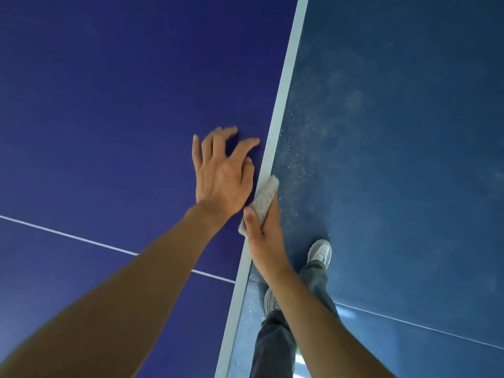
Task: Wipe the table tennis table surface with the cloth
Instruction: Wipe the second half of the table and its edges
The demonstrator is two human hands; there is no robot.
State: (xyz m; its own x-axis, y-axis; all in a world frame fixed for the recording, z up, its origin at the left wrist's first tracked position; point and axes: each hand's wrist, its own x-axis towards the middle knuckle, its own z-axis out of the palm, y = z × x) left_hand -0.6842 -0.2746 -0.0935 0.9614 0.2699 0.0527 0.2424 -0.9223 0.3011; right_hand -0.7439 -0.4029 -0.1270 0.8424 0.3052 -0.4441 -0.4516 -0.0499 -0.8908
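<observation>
The dark blue table tennis table [109, 91] fills the left of the view, with a pale border strip [281, 110] along its right edge and a thin white line [68, 236] crossing it. My left hand [221, 173] rests on the surface near that edge, fingers spread and tips touching the table. My right hand [264, 236] grips a folded beige cloth [264, 197] against the table's edge strip. Its fingers are hidden behind the cloth and edge.
To the right of the table edge lies the blue floor [395, 132], speckled with pale dust near the cloth. My legs in dark trousers and a white shoe [320, 252] stand on the floor below the edge. A thin line [422, 327] marks the floor.
</observation>
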